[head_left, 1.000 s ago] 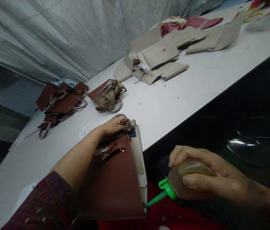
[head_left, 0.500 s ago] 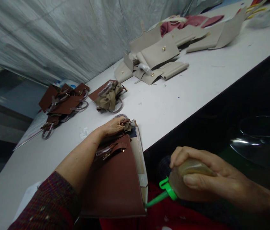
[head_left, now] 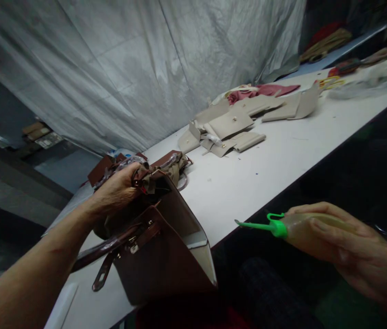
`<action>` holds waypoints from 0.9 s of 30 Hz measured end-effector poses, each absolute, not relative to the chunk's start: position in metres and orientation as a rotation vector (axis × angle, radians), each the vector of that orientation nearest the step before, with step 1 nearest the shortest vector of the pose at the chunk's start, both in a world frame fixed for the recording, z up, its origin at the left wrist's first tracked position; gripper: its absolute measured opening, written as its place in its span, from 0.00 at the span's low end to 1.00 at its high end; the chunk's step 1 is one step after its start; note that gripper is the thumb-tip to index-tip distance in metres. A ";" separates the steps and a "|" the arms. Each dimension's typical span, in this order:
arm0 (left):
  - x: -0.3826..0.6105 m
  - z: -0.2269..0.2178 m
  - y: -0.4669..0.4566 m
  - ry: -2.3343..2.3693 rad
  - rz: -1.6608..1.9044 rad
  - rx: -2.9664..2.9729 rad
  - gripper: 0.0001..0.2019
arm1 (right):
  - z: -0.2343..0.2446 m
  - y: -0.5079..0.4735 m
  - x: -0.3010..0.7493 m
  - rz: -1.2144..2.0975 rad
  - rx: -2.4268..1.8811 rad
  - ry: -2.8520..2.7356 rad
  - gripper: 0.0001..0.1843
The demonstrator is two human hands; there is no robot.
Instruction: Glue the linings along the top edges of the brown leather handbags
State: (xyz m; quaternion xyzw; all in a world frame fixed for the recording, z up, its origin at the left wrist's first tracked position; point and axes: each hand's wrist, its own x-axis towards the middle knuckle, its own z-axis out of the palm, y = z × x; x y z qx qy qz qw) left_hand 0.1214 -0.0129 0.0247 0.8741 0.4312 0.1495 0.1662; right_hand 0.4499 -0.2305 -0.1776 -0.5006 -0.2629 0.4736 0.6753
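My left hand (head_left: 116, 192) is closed on the top edge of a brown leather handbag (head_left: 161, 256), which is tipped up off the white table (head_left: 248, 183) at its near edge. The bag's pale inner side panel faces me, and its handle and strap hang down on the left. My right hand (head_left: 337, 242) is wrapped round a squeeze bottle of amber glue (head_left: 299, 224) with a green nozzle. The nozzle points left toward the bag, a short way off from it, over the dark gap in front of the table.
Beige leather pieces (head_left: 231, 128) lie in a heap further along the table, with pink-red pieces (head_left: 258, 91) behind them. More brown bag parts (head_left: 107, 164) sit behind my left hand. A grey plastic sheet (head_left: 145, 68) hangs behind the table. The right is dark.
My left hand has lifted the bag from lying flat to tipped upright. My right hand has raised the glue bottle and drawn its nozzle away from the bag's edge. The view has tilted up.
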 end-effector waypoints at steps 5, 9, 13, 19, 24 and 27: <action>0.125 0.058 -0.046 1.379 0.665 2.723 0.11 | -0.169 -0.228 0.449 0.994 -1.050 -0.514 0.18; 0.140 0.029 -0.063 1.378 0.527 2.825 0.07 | -0.169 -0.227 0.447 0.982 -1.050 -0.498 0.18; 0.157 -0.019 -0.074 1.262 0.218 2.812 0.03 | -0.172 -0.223 0.450 0.965 -1.090 -0.557 0.21; 0.157 -0.048 -0.090 1.314 0.297 2.760 0.07 | -0.178 -0.190 0.451 0.826 -1.252 -0.876 0.21; 0.142 -0.039 -0.097 1.317 0.426 2.767 0.09 | -0.178 -0.146 0.448 0.627 -1.287 -1.262 0.16; 0.136 -0.040 -0.102 1.274 0.465 2.783 0.09 | -0.181 -0.126 0.444 0.556 -1.223 -1.446 0.13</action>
